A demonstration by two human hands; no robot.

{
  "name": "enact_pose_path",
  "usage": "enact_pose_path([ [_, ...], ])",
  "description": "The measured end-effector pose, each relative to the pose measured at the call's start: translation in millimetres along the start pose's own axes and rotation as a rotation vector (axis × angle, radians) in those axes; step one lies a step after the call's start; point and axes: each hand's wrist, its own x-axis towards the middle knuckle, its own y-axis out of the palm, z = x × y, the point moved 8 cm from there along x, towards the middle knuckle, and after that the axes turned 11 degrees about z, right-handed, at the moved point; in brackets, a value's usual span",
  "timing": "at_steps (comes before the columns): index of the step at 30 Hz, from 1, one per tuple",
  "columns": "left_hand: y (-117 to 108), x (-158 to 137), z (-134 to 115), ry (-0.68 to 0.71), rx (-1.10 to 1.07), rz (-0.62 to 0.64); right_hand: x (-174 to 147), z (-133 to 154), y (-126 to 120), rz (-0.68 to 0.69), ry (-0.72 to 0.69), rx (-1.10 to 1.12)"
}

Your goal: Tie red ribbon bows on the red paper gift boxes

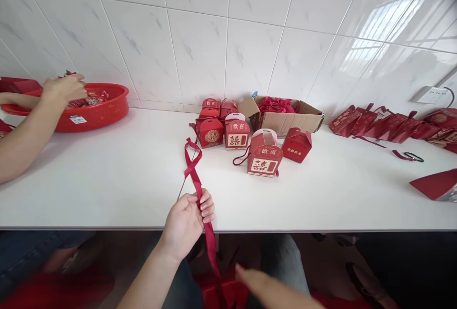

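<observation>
My left hand (189,221) is closed around a long red ribbon (194,175) over the front edge of the table. One end of the ribbon lies in a loose loop on the white tabletop, and the other hangs down past the edge toward my lap. Low in the view, my right hand (257,283) is smeared by motion beside the hanging ribbon, its fingers unclear. Beyond the ribbon stand several small red gift boxes, among them a box with a cord handle (264,156) in front and a plain red box (297,145) behind it to the right.
A cardboard carton (293,123) full of red ribbons stands against the tiled wall. At left, another person's hand (66,87) reaches over a red plastic basin (96,116). More red boxes (378,123) line the right side, near a power strip (430,94) and a black loop (414,156).
</observation>
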Motion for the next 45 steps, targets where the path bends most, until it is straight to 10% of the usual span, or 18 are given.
enact_pose_path([
  [6, 11.4, -4.3, -11.7, -0.006, 0.174, 0.086, -73.0, 95.0, -203.4, -1.005, -0.511, -0.066],
  [11, 22.6, 5.1, -29.3, 0.135, 0.567, 0.147, 11.9, 111.1, -270.9, -0.711, -0.663, 0.165],
  [21, 61.8, 48.1, -50.0, 0.424, 1.607, 0.288, 75.5, 118.1, -220.0, -0.505, -0.683, 0.160],
  [32, 75.7, 67.3, -51.0, 0.148, 1.630, 0.768, 73.8, 132.1, -187.1, -0.508, -0.611, 0.077],
  [45, 52.6, 79.6, -55.1, 0.650, 1.444, 0.282, 63.5, 144.2, -167.9, -0.454, -0.702, -0.011],
])
